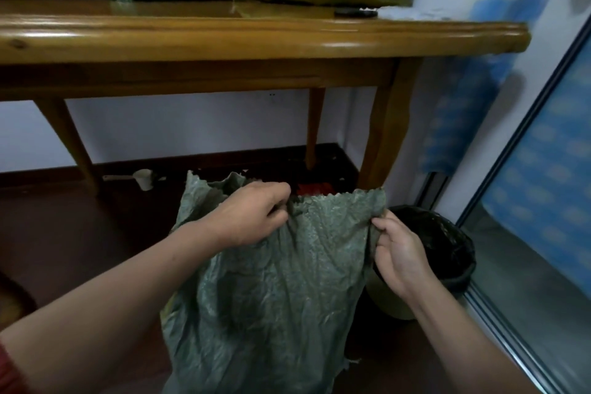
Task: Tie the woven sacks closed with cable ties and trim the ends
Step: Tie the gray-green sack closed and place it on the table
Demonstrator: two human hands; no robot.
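Barely begun, apparently: holds the sack (271,281) upright on the floor (80,233) before the table (256,38), bunches its open rim in curled fingers of the left hand (252,217), pinches the rim's corner with the right hand (399,253); shows no cable tie, leaves tying and trimming

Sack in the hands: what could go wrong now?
The left hand and right hand grip the sack at only two spots of its mouth, so the loose corner may be left out of the bunch.
Neither hand holds a tie; letting go to fetch one could let the mouth flop open.
The bin stands right beside the sack and might get knocked.
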